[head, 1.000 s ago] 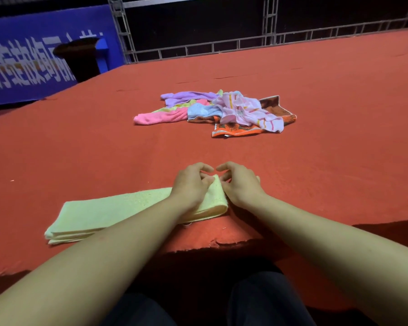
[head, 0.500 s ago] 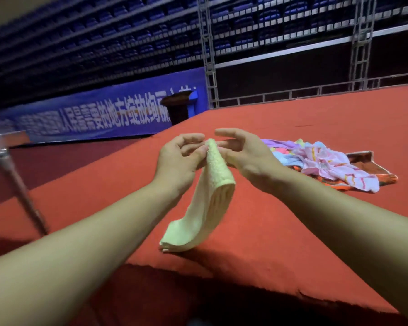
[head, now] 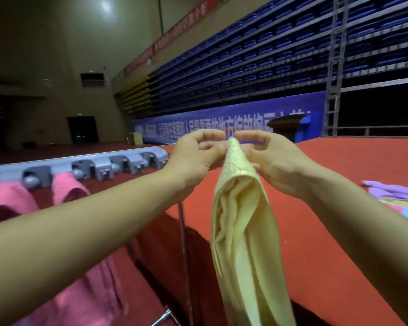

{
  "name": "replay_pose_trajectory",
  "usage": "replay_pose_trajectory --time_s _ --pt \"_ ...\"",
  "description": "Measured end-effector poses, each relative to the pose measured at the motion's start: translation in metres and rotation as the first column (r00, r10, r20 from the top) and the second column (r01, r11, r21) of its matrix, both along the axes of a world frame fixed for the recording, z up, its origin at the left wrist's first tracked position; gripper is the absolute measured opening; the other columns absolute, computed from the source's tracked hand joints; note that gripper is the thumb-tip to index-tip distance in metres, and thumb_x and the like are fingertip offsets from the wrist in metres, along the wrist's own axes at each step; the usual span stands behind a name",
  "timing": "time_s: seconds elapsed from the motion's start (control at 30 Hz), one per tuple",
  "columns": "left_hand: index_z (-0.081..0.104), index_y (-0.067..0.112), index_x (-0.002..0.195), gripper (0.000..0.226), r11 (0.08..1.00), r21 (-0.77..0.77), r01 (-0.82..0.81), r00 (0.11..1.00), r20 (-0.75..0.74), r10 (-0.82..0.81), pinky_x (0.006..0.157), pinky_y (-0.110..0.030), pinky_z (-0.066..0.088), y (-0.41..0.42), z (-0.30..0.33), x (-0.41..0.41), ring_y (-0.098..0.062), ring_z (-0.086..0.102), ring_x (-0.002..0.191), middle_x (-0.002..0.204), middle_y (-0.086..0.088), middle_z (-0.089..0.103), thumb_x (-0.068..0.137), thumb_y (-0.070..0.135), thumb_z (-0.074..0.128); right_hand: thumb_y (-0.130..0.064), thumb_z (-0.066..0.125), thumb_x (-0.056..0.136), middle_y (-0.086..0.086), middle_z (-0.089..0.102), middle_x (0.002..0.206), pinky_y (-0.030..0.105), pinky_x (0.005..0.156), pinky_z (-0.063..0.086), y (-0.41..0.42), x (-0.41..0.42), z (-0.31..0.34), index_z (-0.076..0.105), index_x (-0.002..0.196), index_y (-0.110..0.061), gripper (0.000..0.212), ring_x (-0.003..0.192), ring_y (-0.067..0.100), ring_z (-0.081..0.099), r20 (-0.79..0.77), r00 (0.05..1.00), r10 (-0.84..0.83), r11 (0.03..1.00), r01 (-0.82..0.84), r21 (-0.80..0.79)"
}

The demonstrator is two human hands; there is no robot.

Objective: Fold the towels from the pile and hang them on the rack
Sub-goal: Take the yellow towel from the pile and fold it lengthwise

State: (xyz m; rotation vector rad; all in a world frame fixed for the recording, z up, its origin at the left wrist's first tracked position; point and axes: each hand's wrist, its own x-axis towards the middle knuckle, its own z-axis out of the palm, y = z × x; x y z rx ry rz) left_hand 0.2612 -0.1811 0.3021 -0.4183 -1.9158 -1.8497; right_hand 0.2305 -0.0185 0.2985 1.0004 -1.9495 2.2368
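Yellow towel (head: 240,231) is pinched at its top by both hands (head: 193,158) (head: 273,161), hanging folded below for clipping onto the rack (head: 118,162)

pink towels (head: 10,201) fill left rack (head: 99,164) clips; right clips free.

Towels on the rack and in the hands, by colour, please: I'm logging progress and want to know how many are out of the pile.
Pink towels clipped on the rack: 2
Yellow towel held by the left hand and right hand: 1
Total: 3
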Motion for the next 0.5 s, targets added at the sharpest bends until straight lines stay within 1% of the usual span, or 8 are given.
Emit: replay_pose_trajectory --time_s 0.07,0.13,0.2,0.27,0.33,0.4,0.47,0.5 --pt "0.059 0.003 0.112 0.023 0.999 0.025 -0.019 0.999 0.047 0.018 0.063 -0.020 0.054 -0.017 -0.012 0.019 -0.011 0.069 0.071 0.092 -0.014 0.070 0.090 -0.002 0.065 0.003 0.060 0.091 0.003 0.070 0.075 0.014 0.050 0.047 -0.016 0.010 -0.011 0.056 0.122 -0.002 0.031 0.051 0.002 0.061 0.031 0.996 0.079 0.997 -0.079 0.024" --pt "0.058 -0.001 0.114 0.024 0.996 0.071 -0.058 0.995 0.082 0.052 0.061 -0.017 0.053 -0.033 -0.023 0.039 -0.009 0.068 0.068 0.093 -0.017 0.067 0.091 -0.003 0.063 0.003 0.057 0.092 -0.002 0.069 0.068 0.013 0.048 0.045 -0.035 0.015 -0.022 0.056 0.119 -0.003 0.028 0.046 0.001 0.058 0.048 0.988 0.148 0.988 -0.150 0.048" --pt "0.058 -0.003 0.112 0.022 0.989 0.089 -0.116 0.990 0.094 0.108 0.060 -0.016 0.053 -0.049 -0.031 0.056 -0.007 0.067 0.064 0.090 -0.018 0.064 0.091 -0.005 0.062 0.004 0.058 0.091 -0.004 0.068 0.065 0.012 0.047 0.044 -0.056 0.021 -0.030 0.057 0.118 -0.004 0.029 0.046 0.001 0.057 0.062 0.979 0.196 0.977 -0.201 0.077" --pt "0.060 0.001 0.106 0.017 0.982 0.085 -0.168 0.982 0.099 0.160 0.060 -0.017 0.054 -0.065 -0.038 0.068 -0.007 0.068 0.063 0.086 -0.014 0.066 0.090 -0.005 0.063 0.002 0.064 0.087 0.002 0.070 0.073 0.014 0.050 0.046 -0.075 0.024 -0.034 0.058 0.120 -0.004 0.033 0.055 0.006 0.062 0.062 0.970 0.234 0.965 -0.240 0.109" --pt "0.060 0.005 0.098 0.013 0.973 0.102 -0.207 0.976 0.095 0.198 0.059 -0.016 0.054 -0.078 -0.044 0.076 -0.005 0.066 0.060 0.080 -0.009 0.064 0.091 -0.005 0.062 -0.003 0.068 0.085 0.012 0.073 0.091 0.020 0.059 0.051 -0.093 0.023 -0.035 0.059 0.122 -0.005 0.038 0.074 0.018 0.067 0.036 0.967 0.251 0.954 -0.254 0.158" --pt "0.059 0.006 0.095 0.013 0.962 0.132 -0.238 0.969 0.093 0.227 0.058 -0.016 0.053 -0.088 -0.046 0.077 -0.004 0.066 0.059 0.077 -0.007 0.062 0.091 -0.006 0.060 -0.004 0.068 0.088 0.017 0.072 0.104 0.028 0.071 0.053 -0.108 0.017 -0.034 0.059 0.124 -0.006 0.037 0.090 0.029 0.069 0.021 0.968 0.250 0.949 -0.249 0.193" --pt "0.058 0.007 0.095 0.015 0.954 0.118 -0.275 0.960 0.091 0.266 0.059 -0.016 0.053 -0.098 -0.044 0.072 -0.004 0.066 0.060 0.079 -0.008 0.062 0.091 -0.008 0.059 -0.005 0.069 0.088 0.022 0.069 0.110 0.032 0.076 0.053 -0.122 0.008 -0.032 0.059 0.123 -0.007 0.036 0.098 0.033 0.069 0.015 0.969 0.247 0.945 -0.244 0.219" --pt "0.059 0.007 0.097 0.015 0.950 0.078 -0.301 0.951 0.097 0.293 0.061 -0.017 0.054 -0.103 -0.042 0.069 -0.005 0.066 0.063 0.080 -0.008 0.063 0.091 -0.007 0.060 -0.004 0.069 0.088 0.025 0.068 0.112 0.032 0.076 0.052 -0.128 0.003 -0.030 0.060 0.121 -0.008 0.034 0.097 0.031 0.069 0.013 0.971 0.240 0.944 -0.236 0.230"
